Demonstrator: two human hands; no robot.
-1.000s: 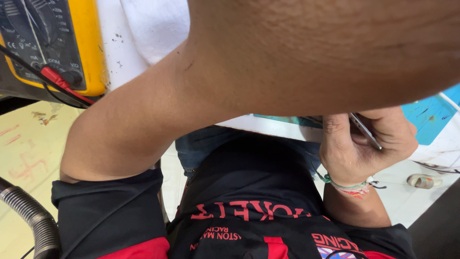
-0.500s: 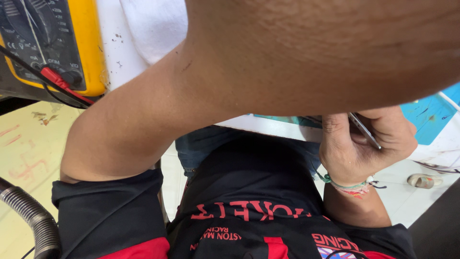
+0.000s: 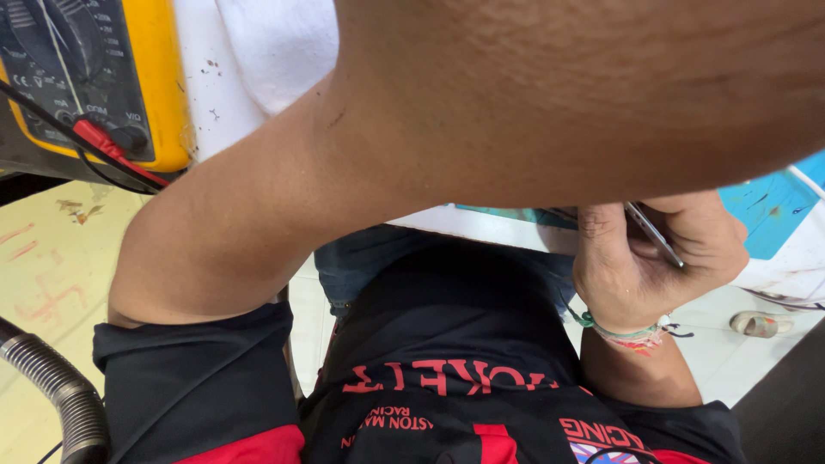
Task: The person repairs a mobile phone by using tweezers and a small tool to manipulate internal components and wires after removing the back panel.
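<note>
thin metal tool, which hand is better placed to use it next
Right, probably: the right hand is closed on the thin metal tool, while the left arm crosses the view with its hand unseen.

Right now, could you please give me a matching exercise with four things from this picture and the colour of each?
Things:
1. meter case
2. corrugated hose
3. cloth
4. plug in the meter

Colours:
A. white
B. red
C. yellow
D. grey

Pairs: 1-C, 2-D, 3-A, 4-B
</note>
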